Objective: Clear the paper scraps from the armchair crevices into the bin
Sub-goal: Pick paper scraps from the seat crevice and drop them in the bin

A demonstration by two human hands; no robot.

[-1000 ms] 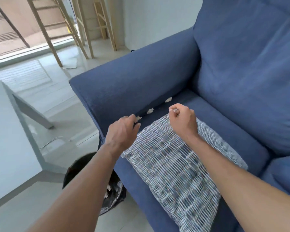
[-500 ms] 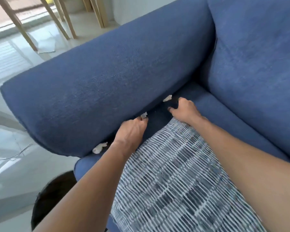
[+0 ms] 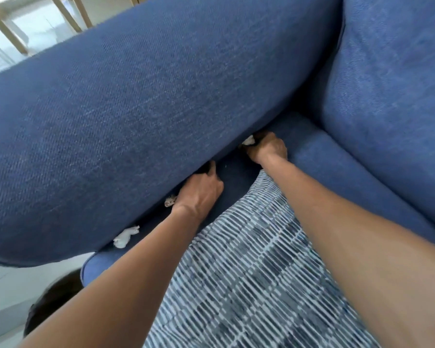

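Observation:
The blue armchair's big left armrest [image 3: 141, 116] fills the view, with a dark crevice running along its lower edge above the seat cushion [image 3: 337, 167]. My right hand [image 3: 266, 148] is at the far part of the crevice, fingers pinched on a white paper scrap [image 3: 248, 140]. My left hand [image 3: 200, 190] presses into the crevice nearer to me; its fingertips are hidden under the armrest. A small scrap [image 3: 170, 201] lies beside its wrist. A larger white scrap [image 3: 124, 237] sticks out near the seat's front corner. The dark bin [image 3: 52, 300] shows at the bottom left.
A blue-and-white striped cushion [image 3: 249, 285] lies on the seat under my forearms. The backrest [image 3: 392, 84] rises at the right. Wooden ladder legs [image 3: 3, 28] stand on the pale floor beyond the armrest.
The view has come closer to the crevice. My right hand has closed on the far scrap. My left hand has pushed deeper under the armrest.

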